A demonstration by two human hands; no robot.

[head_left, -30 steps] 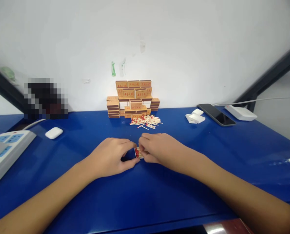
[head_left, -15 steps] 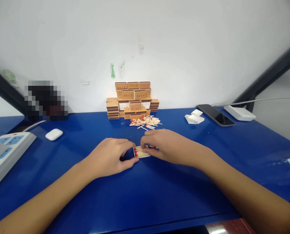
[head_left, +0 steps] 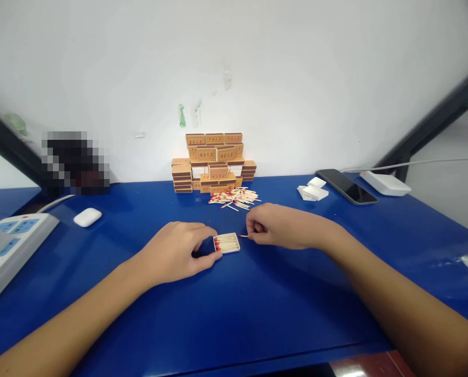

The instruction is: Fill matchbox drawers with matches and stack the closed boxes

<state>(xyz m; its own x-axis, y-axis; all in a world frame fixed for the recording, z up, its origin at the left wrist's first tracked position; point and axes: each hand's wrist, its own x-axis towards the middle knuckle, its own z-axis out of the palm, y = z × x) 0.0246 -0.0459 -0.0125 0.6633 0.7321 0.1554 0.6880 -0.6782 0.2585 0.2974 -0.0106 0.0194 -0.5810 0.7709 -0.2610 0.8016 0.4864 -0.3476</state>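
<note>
A small white matchbox tray (head_left: 226, 243) full of red-tipped matches lies on the blue table (head_left: 234, 314) in front of me. My left hand (head_left: 177, 252) pinches the tray's left end between thumb and forefinger. My right hand (head_left: 276, 226) rests just right of the tray, fingers curled in a pinch on a single match (head_left: 243, 236) whose tip points at the tray. A loose pile of matches (head_left: 236, 198) lies farther back, in front of a stack of tan matchboxes (head_left: 214, 162) against the wall.
A white earbud case (head_left: 87, 217) and a power strip (head_left: 9, 246) sit at the left. At the right are white box pieces (head_left: 313, 189), a black phone (head_left: 346, 186) and a white charger (head_left: 385, 183). A pixelated dark object (head_left: 75, 162) stands at the back left.
My right hand has drawn back to the right, off the tray, now pinching one match. The tray's full top shows. My left hand has stayed on the tray's left end.
</note>
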